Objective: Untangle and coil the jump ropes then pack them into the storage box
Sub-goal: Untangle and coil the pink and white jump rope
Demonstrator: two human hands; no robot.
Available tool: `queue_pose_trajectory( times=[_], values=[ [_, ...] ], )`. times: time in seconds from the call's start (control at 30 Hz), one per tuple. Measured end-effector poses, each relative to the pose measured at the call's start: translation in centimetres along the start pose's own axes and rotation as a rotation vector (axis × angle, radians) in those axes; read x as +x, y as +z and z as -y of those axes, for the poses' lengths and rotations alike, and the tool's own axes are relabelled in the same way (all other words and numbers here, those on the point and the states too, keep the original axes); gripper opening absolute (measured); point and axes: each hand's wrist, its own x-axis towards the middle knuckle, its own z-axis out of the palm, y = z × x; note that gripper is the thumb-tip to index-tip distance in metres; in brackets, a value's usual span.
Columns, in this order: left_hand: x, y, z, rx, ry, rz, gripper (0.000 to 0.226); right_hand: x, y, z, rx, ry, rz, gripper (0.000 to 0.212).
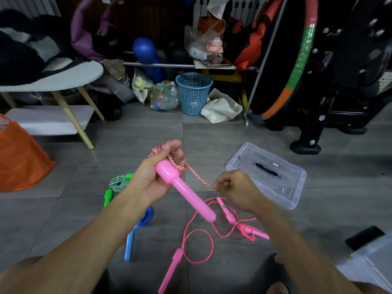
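Two hands work above the grey tiled floor [212, 132]. The left hand [157, 177] grips a pink handle [184, 192] together with loops of red-and-white braided rope [169, 153] coiled round its fingers — the handle slants down toward the lower right. A strand of that rope runs taut to the right hand [235, 187], whose curled fingers pinch it. On the floor beneath lie a thin pink rope [197, 232] in loose loops with its slim pink handles, a blue rope [144, 219] coiled by its blue handle, and a green-and-white rope [118, 183] bundled with green handles. Near the right hand, on the floor, sits the clear storage box lid [267, 172] with a black handle; the box itself [369, 266] is blurred at the lower right edge — its contents cannot be told.
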Motion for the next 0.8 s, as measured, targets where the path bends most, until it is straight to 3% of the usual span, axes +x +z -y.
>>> queue_pose_trajectory(
  times=[0.1, 0.23, 0.33, 0.4, 0.53, 0.6, 0.67, 0.8],
  values=[
    [-0.1, 0.2, 0.3, 0.092, 0.011, 0.064, 0.038, -0.8, 1.0, 1.5, 0.006, -0.088, 0.18, 0.023],
    [0.1, 0.4, 1.3, 0.334, 0.043, 0.07, 0.019, -1.5, 0.7, 3.0, 0.242, -0.045, 0.305, 0.02],
    [0.6, 0.3, 2.1, 0.506, 0.065, 0.032, 0.019, -1.6, 0.0, 3.1, 0.327, 0.02, 0.335, 0.011],
    [1.0, 0.0, 2.5, 0.649, 0.106, 0.003, 0.017, -1.3, -0.7, 2.4, 0.175, 0.091, 0.318, 0.008],
    [1.8, -0.8, 3.0, 1.054, 0.179, -0.022, 0.019, -1.1, -2.3, 1.0, -0.127, 0.199, 0.214, 0.025],
    [1.8, -1.1, 3.1, 1.263, 0.193, -0.015, 0.021, -1.1, -2.8, 0.7, -0.055, 0.16, 0.163, 0.026],
    [1.4, -0.9, 3.1, 1.387, 0.155, 0.033, 0.029, -1.2, -2.9, 1.1, 0.176, 0.08, 0.122, 0.022],
    [0.0, 0.5, 3.9, 1.389, 0.037, 0.275, 0.039, -0.9, -2.5, 2.2, 0.323, -0.03, -0.026, 0.013]
  ],
)
